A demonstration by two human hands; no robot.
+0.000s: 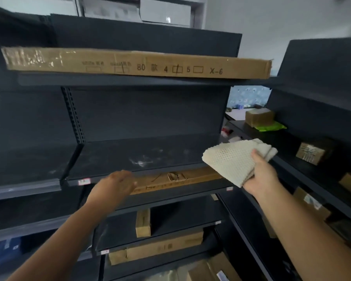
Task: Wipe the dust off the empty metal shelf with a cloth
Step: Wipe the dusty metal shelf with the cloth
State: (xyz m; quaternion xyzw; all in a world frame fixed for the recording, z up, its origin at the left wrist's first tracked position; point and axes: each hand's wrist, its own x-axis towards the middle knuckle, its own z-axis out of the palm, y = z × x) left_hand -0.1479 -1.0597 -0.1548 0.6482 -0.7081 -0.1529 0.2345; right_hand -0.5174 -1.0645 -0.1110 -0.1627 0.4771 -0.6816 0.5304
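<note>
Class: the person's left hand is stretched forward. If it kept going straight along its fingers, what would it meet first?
Probably the long cardboard box just under the dusty shelf; the left hand points at its near end. Depth is unclear.

— What colour is the shelf (pixel 118 157) at frame centre?
— Dark charcoal, smudged with pale whitish dust.
— And the cloth (pixel 234 159) in my right hand (pixel 260 175)?
— Cream, with a woven grid of tiny holes.
— The long carton (pixel 138 62) across the upper frame?
— Tan cardboard, black printed characters.

Two hands (pixel 114 184), one cloth (pixel 231 159)
</note>
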